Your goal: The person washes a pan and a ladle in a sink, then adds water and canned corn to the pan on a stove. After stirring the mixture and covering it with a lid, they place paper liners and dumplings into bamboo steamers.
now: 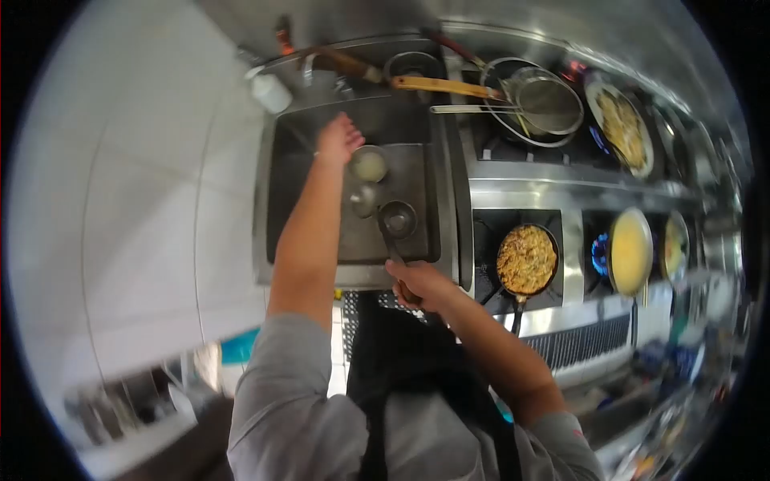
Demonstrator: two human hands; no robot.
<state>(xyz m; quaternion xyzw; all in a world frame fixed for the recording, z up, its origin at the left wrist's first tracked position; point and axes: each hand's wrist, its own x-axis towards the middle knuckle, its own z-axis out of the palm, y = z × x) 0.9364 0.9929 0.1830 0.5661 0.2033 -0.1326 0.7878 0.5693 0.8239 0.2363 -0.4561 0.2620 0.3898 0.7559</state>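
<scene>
My right hand (423, 284) is wrapped round the handle of a ladle (399, 220) at the sink's front edge. The ladle's round bowl hangs inside the dark metal sink (309, 232). My left hand (341, 139) reaches over the back part of the sink, below the tap (341, 84). Its fingers are loosely bent and apart, with nothing visible in them. Just right of these fingers is a small round bowl (370, 164) with something pale in it. Between that bowl and the ladle sits a shiny, rounded thing (364, 200), too blurred to name.
A white bottle (271, 92) stands at the sink's back left corner. Strainers (549, 104) with long handles lie over the back burner. A pan of browned food (527, 260) sits on the stove, its handle towards me. Farther right, a yellow-filled pan (630, 252) is beside a blue flame.
</scene>
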